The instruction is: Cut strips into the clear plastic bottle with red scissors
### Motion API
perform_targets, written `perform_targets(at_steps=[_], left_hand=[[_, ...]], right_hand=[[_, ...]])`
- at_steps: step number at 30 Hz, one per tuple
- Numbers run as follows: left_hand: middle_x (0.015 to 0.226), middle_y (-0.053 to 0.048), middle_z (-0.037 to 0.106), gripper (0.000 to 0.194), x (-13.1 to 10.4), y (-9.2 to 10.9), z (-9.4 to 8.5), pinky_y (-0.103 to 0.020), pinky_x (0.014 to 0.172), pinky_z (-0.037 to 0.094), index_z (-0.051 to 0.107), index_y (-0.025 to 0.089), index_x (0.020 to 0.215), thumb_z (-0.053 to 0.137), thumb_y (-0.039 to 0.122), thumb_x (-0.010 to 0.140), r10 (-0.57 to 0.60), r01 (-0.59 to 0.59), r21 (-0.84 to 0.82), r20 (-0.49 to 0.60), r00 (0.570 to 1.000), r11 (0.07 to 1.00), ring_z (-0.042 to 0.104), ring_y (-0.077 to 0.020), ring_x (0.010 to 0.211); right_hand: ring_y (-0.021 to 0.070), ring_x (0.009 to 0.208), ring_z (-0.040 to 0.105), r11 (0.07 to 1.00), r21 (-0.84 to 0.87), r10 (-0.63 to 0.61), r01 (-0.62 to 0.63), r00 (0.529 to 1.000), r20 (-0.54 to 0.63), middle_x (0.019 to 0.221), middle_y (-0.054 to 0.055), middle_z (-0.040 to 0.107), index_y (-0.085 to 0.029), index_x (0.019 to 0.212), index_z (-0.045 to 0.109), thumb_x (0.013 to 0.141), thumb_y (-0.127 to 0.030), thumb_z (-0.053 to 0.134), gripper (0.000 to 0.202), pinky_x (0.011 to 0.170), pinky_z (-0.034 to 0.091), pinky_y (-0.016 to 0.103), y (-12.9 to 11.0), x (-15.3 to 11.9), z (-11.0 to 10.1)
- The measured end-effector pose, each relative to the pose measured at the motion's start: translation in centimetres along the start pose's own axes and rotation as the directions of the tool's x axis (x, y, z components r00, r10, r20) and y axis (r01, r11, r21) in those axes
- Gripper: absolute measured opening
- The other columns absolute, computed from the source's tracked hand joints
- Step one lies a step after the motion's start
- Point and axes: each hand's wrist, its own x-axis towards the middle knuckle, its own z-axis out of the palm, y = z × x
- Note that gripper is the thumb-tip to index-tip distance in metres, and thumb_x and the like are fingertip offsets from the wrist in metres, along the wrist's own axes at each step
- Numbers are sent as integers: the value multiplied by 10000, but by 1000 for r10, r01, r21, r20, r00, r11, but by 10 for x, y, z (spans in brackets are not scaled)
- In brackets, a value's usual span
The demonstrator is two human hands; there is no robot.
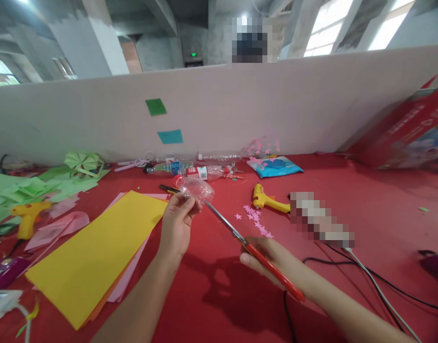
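My left hand (179, 219) is closed on a clear plastic bottle piece (199, 188) with a red cap, held up over the red table. The cap points to the upper left and the wider end faces right. My right hand (263, 257) grips the red handles of long scissors (224, 221). Their blades look nearly together, and the tip touches or lies very close to the lower edge of the bottle piece. My right fingers are partly hidden behind the handles.
Yellow paper sheets (100, 252) lie at left, beside green paper (85, 164) and a yellow glue gun (27, 219). Another glue gun (270, 201), pink stars (254, 214) and a blue packet (276, 167) lie right of centre. Bottles (204, 172) line the white partition (211, 105). Black cables (333, 261) cross the right.
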Motion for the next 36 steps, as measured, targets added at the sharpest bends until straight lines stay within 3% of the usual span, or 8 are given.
perform_targets(at_steps=[6,17,36], left_hand=[[710,37,604,241,3,-1,-4,-213,668,486,567,187,800,764,213,664,13,-13,-11,-14,1000,1000,576,-69,642],[700,31,619,196,-4,-6,0,-215,641,462,592,188,799,751,225,691,60,-65,81,66,996,995,572,-75,625],[696,29,612,207,-7,-6,3,-231,636,457,596,183,777,759,240,663,33,-40,99,69,997,994,561,-84,617]], right_hand=[[105,548,272,999,20,30,-30,999,-17,580,-57,322,-208,619,348,813,-635,517,499,479,232,224,2,1,2],[91,479,309,989,132,65,-69,997,31,540,-58,358,-220,628,340,819,-626,520,484,427,228,211,-3,-1,4],[92,411,329,984,173,34,-37,999,19,462,-60,355,-227,606,332,847,-582,492,458,412,224,230,7,4,15]])
